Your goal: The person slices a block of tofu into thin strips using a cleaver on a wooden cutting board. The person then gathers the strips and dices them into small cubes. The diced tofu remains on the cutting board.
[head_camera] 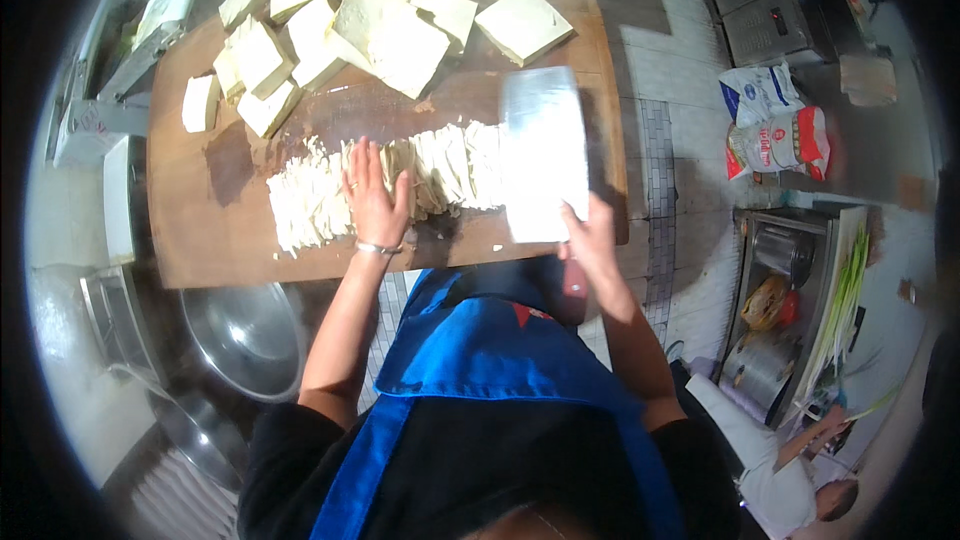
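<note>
A long row of thin pale strips [442, 165], which look like cut tofu, lies across a wooden board [202, 240]. My left hand [371, 195] rests flat on this row, its thumb spread from the fingers and nothing in its grasp. A broad steel cleaver [544, 142] is in my right hand [592, 232], held near its dark red handle [574, 286]. The blade's flat face shows at the right end of the row and hides what is under it. Thick blocks of tofu [397, 37] are piled on the far part of the board.
A large metal bowl [244, 337] stands below the board's near left edge. Right of the board runs a tiled floor [686, 195]. Printed bags [780, 139] lie on a steel counter, and green onions [840, 300] farther down. A person in white [780, 487] handles greens at lower right.
</note>
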Available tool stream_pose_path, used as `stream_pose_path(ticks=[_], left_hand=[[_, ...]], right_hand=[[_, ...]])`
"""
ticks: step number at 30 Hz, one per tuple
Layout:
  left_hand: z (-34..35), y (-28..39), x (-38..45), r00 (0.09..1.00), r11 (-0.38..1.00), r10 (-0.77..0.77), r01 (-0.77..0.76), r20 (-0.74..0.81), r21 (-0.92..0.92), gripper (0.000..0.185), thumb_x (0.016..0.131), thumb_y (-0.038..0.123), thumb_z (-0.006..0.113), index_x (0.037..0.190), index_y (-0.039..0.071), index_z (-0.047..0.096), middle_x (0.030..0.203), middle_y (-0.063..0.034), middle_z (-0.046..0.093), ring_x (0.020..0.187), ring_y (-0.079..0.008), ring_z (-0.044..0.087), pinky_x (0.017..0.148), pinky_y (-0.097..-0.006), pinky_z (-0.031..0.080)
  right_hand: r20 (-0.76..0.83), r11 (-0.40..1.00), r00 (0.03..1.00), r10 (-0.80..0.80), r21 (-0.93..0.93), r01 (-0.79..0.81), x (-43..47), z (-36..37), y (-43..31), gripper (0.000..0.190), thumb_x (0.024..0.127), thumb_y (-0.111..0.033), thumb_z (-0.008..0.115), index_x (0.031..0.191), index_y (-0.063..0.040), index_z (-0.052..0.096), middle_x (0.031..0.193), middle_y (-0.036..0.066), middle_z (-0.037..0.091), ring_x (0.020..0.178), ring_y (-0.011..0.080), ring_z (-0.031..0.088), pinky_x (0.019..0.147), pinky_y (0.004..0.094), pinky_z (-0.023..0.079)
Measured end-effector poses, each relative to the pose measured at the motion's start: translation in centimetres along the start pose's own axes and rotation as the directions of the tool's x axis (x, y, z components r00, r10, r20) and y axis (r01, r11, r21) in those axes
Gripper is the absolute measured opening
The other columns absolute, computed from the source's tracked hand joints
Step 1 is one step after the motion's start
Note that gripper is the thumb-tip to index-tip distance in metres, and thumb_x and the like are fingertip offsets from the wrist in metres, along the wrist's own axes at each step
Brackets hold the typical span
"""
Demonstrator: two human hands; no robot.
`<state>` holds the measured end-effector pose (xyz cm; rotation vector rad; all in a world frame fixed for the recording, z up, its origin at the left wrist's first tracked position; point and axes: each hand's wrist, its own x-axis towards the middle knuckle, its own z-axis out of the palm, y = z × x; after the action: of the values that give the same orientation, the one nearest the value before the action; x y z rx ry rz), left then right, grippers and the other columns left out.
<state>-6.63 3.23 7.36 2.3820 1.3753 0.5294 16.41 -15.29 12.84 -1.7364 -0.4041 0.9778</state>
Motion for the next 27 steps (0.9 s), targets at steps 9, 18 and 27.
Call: stream_pose_path(ticks=[9, 18, 27], left_hand=[[5.8, 11.4, 1.9, 0.991, 0.96, -0.104, 0.079, -0.081, -0.267, 0.021, 0.084, 0.017, 0.066, 0.069, 0.006, 0.056, 0.056, -0.0053, 0.053, 0.064, -0.0267, 0.055, 0.08, -0.0396, 0.041], [13.8, 22.6, 2.7, 0.992, 0.991, -0.12, 0.118, -0.029, -0.054, 0.011, 0.077, 0.013, 0.068, 0.084, 0.007, 0.063, 0.08, -0.0093, 0.059, 0.081, -0.0299, 0.059, 0.07, -0.0404, 0.046], [18.0, 21.7, 0.6, 0.952, 0.926, -0.303, 0.307, -0.053, 0.22, 0.015, 0.083, 0.019, 0.06, 0.075, 0.007, 0.058, 0.079, -0.0109, 0.057, 0.071, -0.0294, 0.062, 0.059, -0.0405, 0.051]], right_hand=[[-0.017, 0.995, 0.995, 0.095, -0.015, -0.095, 7.0, -9.7, -2.4, 0.015, 0.093, -0.016, 0.059, 0.095, -0.002, 0.057, 0.066, 0.003, 0.057, 0.038, 0.0096, 0.047, 0.033, 0.0245, 0.036], [0.39, 0.988, 0.916, 0.093, -0.149, -0.037, 15.8, -16.8, -3.9, 0.02, 0.092, -0.016, 0.06, 0.096, 0.003, 0.054, 0.075, 0.006, 0.059, 0.045, 0.0088, 0.05, 0.034, 0.0229, 0.038], [0.521, 0.964, 0.846, 0.112, -0.263, 0.034, 18.3, -18.0, -4.3, 0.019, 0.091, -0.013, 0.06, 0.096, 0.004, 0.054, 0.073, 0.007, 0.06, 0.043, 0.0097, 0.05, 0.034, 0.0235, 0.039]])
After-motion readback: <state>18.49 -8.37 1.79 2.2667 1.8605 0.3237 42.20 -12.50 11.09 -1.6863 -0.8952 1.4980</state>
